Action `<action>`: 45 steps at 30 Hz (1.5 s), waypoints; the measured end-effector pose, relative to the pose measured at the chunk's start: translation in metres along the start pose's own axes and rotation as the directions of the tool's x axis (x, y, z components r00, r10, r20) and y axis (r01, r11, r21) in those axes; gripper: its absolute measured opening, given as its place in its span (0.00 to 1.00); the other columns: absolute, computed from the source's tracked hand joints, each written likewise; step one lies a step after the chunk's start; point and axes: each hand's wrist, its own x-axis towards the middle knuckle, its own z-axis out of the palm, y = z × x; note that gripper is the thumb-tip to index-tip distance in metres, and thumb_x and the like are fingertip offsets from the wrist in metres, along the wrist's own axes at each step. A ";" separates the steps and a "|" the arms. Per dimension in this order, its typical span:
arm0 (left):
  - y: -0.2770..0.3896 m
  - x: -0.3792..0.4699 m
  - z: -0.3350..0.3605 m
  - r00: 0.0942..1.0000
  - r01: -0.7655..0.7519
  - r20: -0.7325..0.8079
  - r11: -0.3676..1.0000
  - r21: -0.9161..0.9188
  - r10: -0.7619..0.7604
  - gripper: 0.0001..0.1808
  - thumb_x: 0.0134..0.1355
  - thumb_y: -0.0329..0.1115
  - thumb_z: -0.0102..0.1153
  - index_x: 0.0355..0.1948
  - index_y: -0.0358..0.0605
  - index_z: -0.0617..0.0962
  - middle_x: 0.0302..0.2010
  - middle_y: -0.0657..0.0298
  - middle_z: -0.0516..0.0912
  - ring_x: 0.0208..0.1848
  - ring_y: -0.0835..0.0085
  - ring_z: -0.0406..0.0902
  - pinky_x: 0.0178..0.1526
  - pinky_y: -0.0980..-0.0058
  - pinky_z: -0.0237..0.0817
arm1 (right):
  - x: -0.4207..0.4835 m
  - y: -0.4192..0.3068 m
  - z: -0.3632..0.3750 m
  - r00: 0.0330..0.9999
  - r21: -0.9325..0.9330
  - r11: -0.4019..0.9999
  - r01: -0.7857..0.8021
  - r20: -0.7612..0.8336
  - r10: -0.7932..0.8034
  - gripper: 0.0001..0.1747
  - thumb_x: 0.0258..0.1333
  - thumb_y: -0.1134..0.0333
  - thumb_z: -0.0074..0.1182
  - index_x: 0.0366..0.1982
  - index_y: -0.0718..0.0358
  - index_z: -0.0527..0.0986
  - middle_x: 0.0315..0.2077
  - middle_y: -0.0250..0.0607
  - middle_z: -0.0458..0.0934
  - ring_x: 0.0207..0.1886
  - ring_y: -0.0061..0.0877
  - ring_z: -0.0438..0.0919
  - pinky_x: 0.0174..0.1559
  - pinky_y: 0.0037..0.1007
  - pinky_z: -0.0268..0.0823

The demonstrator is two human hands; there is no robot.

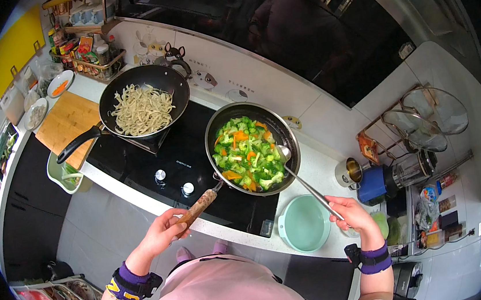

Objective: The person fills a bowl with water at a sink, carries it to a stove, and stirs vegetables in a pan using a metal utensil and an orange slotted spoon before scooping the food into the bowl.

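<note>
My left hand (166, 231) grips the wooden handle of a wok (248, 106) over the right side of the black cooktop (146, 159). The wok holds broccoli florets (271, 177) mixed with orange carrot slices (241, 136). In my right hand (350, 213) is the long handle of a metal ladle (314, 191), whose bowl rests among the vegetables at the wok's right edge. Just below the ladle, a pale green bowl (305, 224) stands on the counter. A second black wok (177, 78) with whitish, noodle-like strips (143, 109) sits on the left burner, its handle pointing towards the lower left.
A wooden cutting board (68, 123) lies left of the cooktop, beside plates of carrot strips (60, 86) and pale food (37, 113). A metal mug (347, 174) and a blender (407, 173) stand at right. Glass lids (425, 130) hang above them. A light green bin (67, 177) is below the board.
</note>
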 end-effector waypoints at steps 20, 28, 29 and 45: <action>0.000 -0.003 0.001 0.999 -0.033 -0.015 0.997 0.064 0.034 0.23 0.67 0.31 0.52 0.62 0.38 0.70 0.39 0.56 0.84 0.39 0.72 0.82 0.47 0.74 0.74 | 0.043 0.028 0.054 0.958 0.601 0.798 -0.048 0.254 -0.134 0.25 0.70 0.65 0.49 0.67 0.56 0.65 0.25 0.36 0.73 0.14 0.08 0.59 0.14 0.12 0.49; -0.003 0.001 0.001 0.999 -0.038 -0.005 0.999 0.038 0.039 0.22 0.67 0.31 0.52 0.61 0.38 0.71 0.37 0.58 0.84 0.38 0.73 0.82 0.46 0.75 0.74 | 0.015 0.020 0.024 0.977 0.425 0.895 0.132 0.098 -0.190 0.26 0.69 0.65 0.51 0.67 0.53 0.66 0.24 0.34 0.75 0.15 0.09 0.61 0.15 0.15 0.51; -0.002 0.001 0.002 0.999 -0.033 -0.009 0.999 0.036 0.033 0.21 0.67 0.30 0.52 0.61 0.38 0.70 0.36 0.58 0.83 0.37 0.74 0.81 0.45 0.76 0.73 | 0.012 0.015 0.025 0.977 0.369 0.915 0.163 0.067 -0.201 0.26 0.69 0.65 0.52 0.67 0.53 0.66 0.24 0.34 0.75 0.15 0.10 0.61 0.16 0.15 0.51; -0.004 -0.002 0.002 0.998 -0.059 -0.027 0.997 0.046 0.060 0.23 0.67 0.33 0.53 0.61 0.37 0.71 0.38 0.57 0.84 0.38 0.73 0.82 0.46 0.75 0.74 | 0.080 -0.009 0.069 0.693 -0.502 0.681 0.534 -0.202 -0.692 0.30 0.55 0.68 0.60 0.61 0.45 0.74 0.30 0.40 0.83 0.31 0.27 0.81 0.39 0.30 0.73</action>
